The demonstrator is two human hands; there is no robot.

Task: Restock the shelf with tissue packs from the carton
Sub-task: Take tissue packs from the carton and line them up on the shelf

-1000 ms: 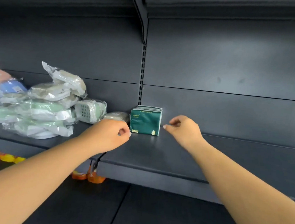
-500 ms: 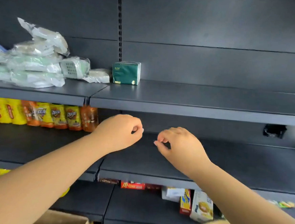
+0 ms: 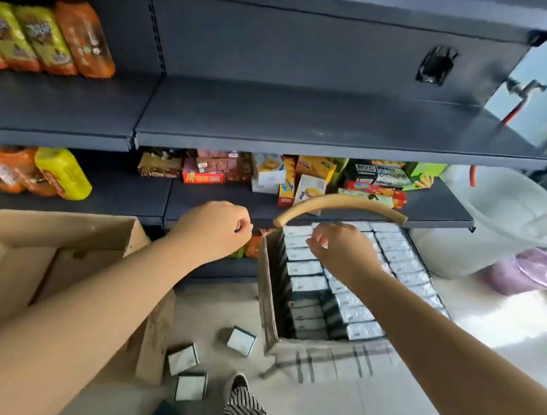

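1. A second ago both hands were up by the small dark green tissue pack standing on a high shelf. Now the view has tipped down to the floor, and that pack and its shelf are out of sight.

2. The left hand (image 3: 213, 227) has come down with its fingers curled into a loose fist. It holds nothing, the same as before.

3. The right hand (image 3: 341, 245) has dropped too and now hangs just over the open brown cardboard carton (image 3: 267, 292) on the floor. Its fingers are bent and close together, but they have no pack in them yet.

4. The carton is full of tissue packs wrapped in shiny plastic (image 3: 306, 269), lined up in neat rows. A curved tan handle (image 3: 341, 201) arches over its far end.

5. Three loose small tissue packs (image 3: 241, 340) lie on the pale floor (image 3: 331, 408) near a striped shoe (image 3: 246, 405).

6. A second big brown cardboard box (image 3: 76, 237) stands open on the left. I cannot see what is in it.

7. The long dark grey metal shelf (image 3: 305, 121) across the middle is bare on the right side. Orange and yellow snack bags (image 3: 50, 32) stand at its left end.

8. What this means: one pack looks done, and I think the person is going back for the next. The right hand is closest, so it will likely reach into the carton first.
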